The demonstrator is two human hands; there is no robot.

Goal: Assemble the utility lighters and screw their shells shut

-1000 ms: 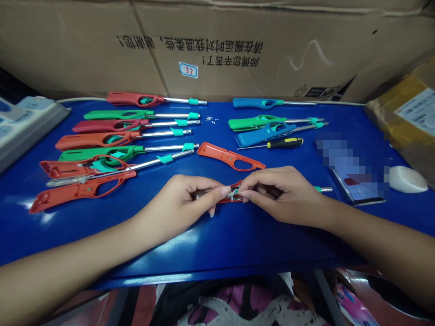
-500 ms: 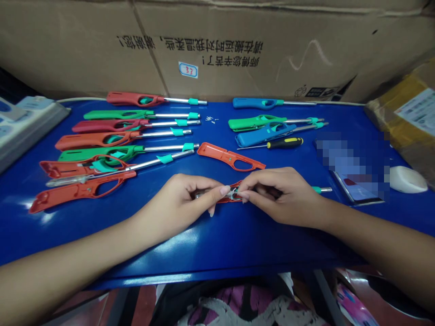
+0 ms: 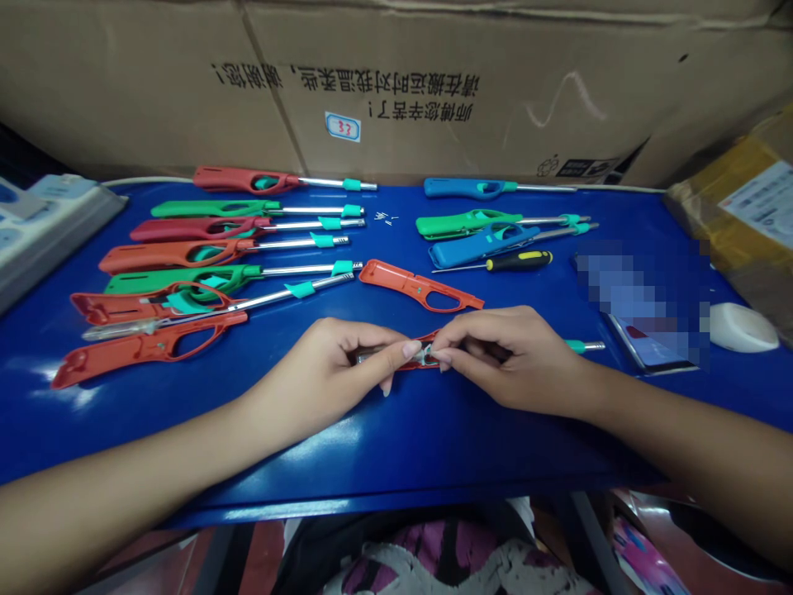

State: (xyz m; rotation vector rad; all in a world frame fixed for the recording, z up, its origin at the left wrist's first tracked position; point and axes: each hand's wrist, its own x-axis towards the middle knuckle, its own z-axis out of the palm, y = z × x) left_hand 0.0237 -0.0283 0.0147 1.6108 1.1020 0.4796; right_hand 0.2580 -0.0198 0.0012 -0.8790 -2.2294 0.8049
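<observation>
Both hands meet over an opened red-orange lighter [image 3: 416,364] at the middle of the table. My left hand [image 3: 353,364] is closed round its handle part, thumb pressed on top near a small whitish piece [image 3: 426,355]. My right hand [image 3: 505,351] pinches at the lighter's inner parts beside that piece; its fingertips hide what exactly they hold. The lighter's metal tube with a teal tape tab [image 3: 579,346] sticks out to the right beyond my right hand. A loose orange half-shell [image 3: 421,286] lies just behind the hands, hollow side up.
Several long lighters lie in a row at the left, including a green one [image 3: 186,281] and an opened orange one [image 3: 149,347]. Blue lighters [image 3: 483,244], a screwdriver [image 3: 520,261], a phone [image 3: 650,330] and a white mouse [image 3: 743,327] lie right. Small screws [image 3: 384,218] lie behind; a cardboard box [image 3: 396,49] stands at the back.
My right fingertips have shifted very slightly at the whitish piece. The left hand and the lighter stay in practically the same place.
</observation>
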